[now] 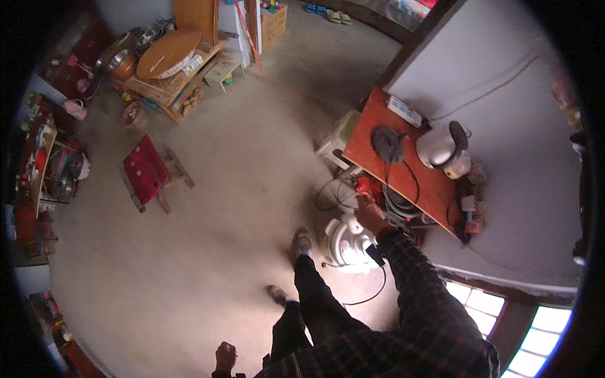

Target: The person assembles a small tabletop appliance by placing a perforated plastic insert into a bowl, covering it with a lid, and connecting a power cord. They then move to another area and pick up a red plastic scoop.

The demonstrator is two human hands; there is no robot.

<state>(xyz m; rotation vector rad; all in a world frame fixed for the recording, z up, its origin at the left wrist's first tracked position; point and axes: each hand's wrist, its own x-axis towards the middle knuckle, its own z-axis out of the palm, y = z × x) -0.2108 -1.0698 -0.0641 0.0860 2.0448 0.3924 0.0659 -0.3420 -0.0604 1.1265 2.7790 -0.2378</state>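
Note:
My right hand [370,214] reaches out beside the edge of the red-brown table, above a white rounded appliance [346,242] on the floor. Its fingers look curled, and a red thing [364,186], perhaps a plastic bag, shows right at the fingertips. Whether the fingers grip it cannot be made out. A black block [375,254] with a black cord hangs below my right forearm, in front of the appliance. My left hand [225,359] hangs low at my side, loosely closed, with nothing seen in it.
On the table [368,135] are a coiled black cable [387,143], a white power strip [404,111] and a silver cooker [436,145]. A pale stool [334,142] stands beside it. A low red-topped stool [145,167] stands left; a wooden bench [151,88] lies beyond.

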